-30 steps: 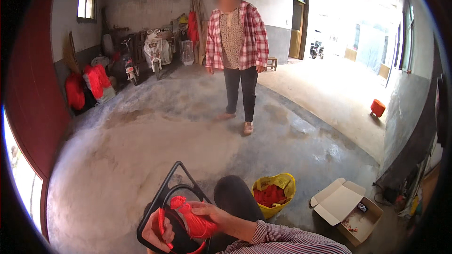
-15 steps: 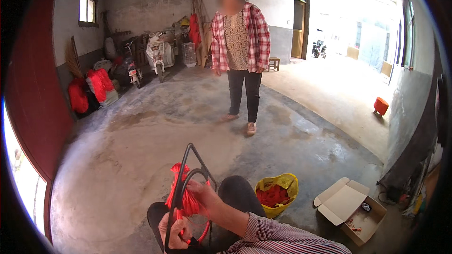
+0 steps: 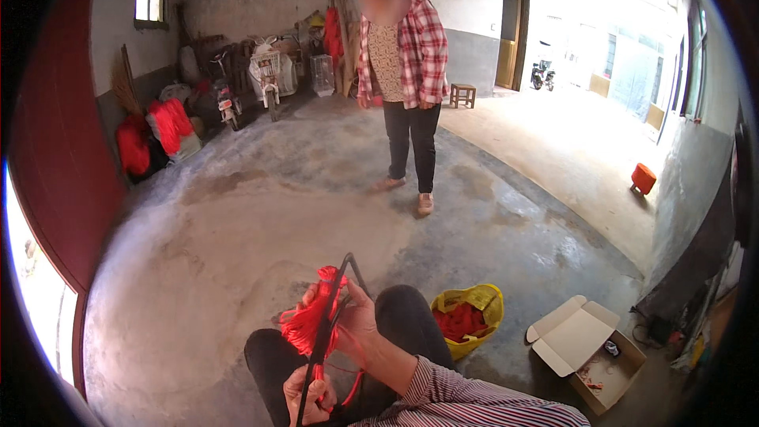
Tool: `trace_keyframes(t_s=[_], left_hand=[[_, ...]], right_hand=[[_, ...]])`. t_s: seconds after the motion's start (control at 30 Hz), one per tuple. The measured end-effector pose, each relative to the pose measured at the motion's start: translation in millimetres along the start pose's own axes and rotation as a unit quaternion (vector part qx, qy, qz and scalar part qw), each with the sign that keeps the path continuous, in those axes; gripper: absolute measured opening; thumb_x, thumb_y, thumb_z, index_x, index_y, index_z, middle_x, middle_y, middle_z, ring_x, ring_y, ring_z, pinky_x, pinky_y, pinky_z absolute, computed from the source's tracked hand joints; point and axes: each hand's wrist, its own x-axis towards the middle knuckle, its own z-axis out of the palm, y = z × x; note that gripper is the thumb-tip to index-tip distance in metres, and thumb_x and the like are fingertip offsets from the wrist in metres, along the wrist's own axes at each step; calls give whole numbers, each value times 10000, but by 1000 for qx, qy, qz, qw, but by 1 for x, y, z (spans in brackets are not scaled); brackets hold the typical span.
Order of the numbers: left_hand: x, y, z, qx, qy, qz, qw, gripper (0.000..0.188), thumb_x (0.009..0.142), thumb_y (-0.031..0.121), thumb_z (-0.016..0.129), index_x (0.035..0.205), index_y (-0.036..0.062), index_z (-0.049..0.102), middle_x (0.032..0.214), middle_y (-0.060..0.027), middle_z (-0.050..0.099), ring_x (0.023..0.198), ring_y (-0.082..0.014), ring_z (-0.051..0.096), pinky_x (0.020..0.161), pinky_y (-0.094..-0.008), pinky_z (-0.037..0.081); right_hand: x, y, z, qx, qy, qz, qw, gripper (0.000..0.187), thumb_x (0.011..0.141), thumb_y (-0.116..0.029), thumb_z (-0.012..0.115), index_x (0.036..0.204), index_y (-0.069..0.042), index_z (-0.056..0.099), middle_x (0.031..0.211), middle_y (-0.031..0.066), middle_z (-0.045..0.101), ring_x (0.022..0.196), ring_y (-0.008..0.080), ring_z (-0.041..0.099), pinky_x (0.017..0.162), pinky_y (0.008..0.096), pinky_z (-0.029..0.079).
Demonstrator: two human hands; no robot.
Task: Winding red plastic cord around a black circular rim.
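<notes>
Nearby, yellow bag (image 3: pixel 468 318) beside knee — open cardboard box (image 3: pixel 587 341) right.

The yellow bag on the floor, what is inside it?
The yellow bag stands open, and red thread pieces fill the part that shows. What lies under them, deeper in the bag, is covered and cannot be seen.
</notes>
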Motion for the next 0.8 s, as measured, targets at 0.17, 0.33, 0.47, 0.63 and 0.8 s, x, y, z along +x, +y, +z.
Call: trace_keyframes(t_s=[0.17, 0.33, 0.47, 0.63, 0.8], left_hand=[[-4, -6, -6, -22, -49, 11, 998, 203, 863, 143, 624, 1022, 41, 550, 634, -5, 488, 396, -78, 388, 346, -218, 298], [-7, 3, -7, -30, -13, 14, 999, 179, 859, 142, 612, 984, 35, 541, 625, -13, 485, 393, -83, 389, 340, -225, 310], [-9, 5, -5, -26, 20, 8, 999, 159, 857, 144, 598, 952, 32, 536, 612, -9, 479, 393, -85, 391, 341, -226, 306], [-14, 3, -7, -21, 5, -6, 1000, 115, 859, 138, 587, 914, 46, 547, 593, 0, 462, 404, -82, 393, 353, -221, 288], [-15, 1, -13, -51, -4, -12, 999, 107, 861, 128, 600, 923, 50, 561, 584, 3, 440, 416, -87, 390, 367, -214, 287]], right_hand=[[-3, 3, -8, 16, -59, 72, 996, 396, 923, -328, 559, 1145, 0, 549, 1140, 162, 586, 1065, 326, 559, 952, 486, 447], [1, 4, -21, -82, 57, 90, 991, 353, 869, -284, 649, 1110, -37, 576, 1097, 128, 594, 1079, 269, 552, 970, 428, 439], [1, 5, -26, -123, 123, 54, 983, 359, 854, -276, 655, 1111, -38, 572, 1064, 124, 597, 1078, 267, 546, 965, 415, 443], [0, 4, -22, -10, 42, 30, 999, 332, 836, -315, 624, 1017, -37, 612, 972, 118, 604, 988, 275, 559, 931, 434, 449], [2, 3, -22, -36, 34, -30, 998, 404, 855, -328, 593, 1080, 8, 594, 1037, 167, 621, 1034, 317, 567, 973, 476, 427]])
